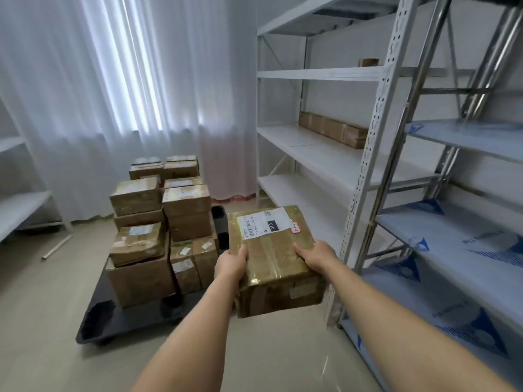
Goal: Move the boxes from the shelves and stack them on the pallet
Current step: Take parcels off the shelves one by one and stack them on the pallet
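I hold a taped brown cardboard box [273, 258] with a white label on top, out in front of me above the floor. My left hand [230, 264] grips its left side with the thumb on top. My right hand [314, 254] grips its right side the same way. To the left, a black pallet [127, 321] on the floor carries several stacked brown boxes [161, 219]. One long flat box [334, 130] lies on the white shelf unit [319, 148] at the right.
A second rack with blue-filmed shelves [464, 247] stands close on my right. White curtains [127, 80] cover the far wall. Another white shelf [17, 207] juts in at the left edge, with a pale tube [56, 247] on the floor near it.
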